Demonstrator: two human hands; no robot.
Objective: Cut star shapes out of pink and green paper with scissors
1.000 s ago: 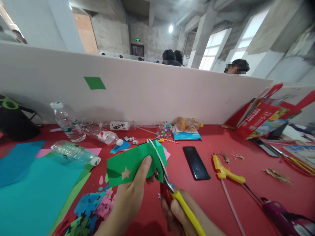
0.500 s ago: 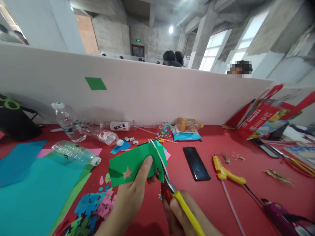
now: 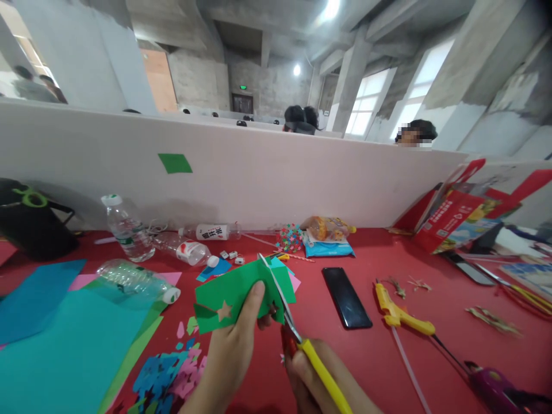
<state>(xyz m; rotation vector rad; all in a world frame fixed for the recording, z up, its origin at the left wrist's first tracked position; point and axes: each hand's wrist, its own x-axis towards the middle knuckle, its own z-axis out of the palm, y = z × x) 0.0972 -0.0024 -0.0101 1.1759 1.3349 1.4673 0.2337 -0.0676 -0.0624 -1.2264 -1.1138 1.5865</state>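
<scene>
In my left hand [image 3: 241,328] is a piece of green paper [image 3: 233,287], pinched with the thumb on top and fingers beneath. Star-shaped holes pierce its lower part. Round the yellow and red handles of a pair of scissors [image 3: 290,319] my right hand [image 3: 314,368] is closed. The metal blades lie across the paper's right part, where a cut runs. Part of the right hand's fingers hides under the handles. Blue, pink and green paper scraps [image 3: 161,368] with cut shapes lie below left of my left hand.
A phone [image 3: 346,297] and a yellow glue gun [image 3: 401,313] lie to the right. Plastic bottles [image 3: 129,230] and coloured sheets [image 3: 77,345] are at the left. A star-covered ball [image 3: 290,237] and a blue packet [image 3: 330,247] sit by the white partition [image 3: 259,178].
The view has tilted up slightly, so the table things appear lower. The scissor blades look closer together on the green paper. Both hands keep their holds.
</scene>
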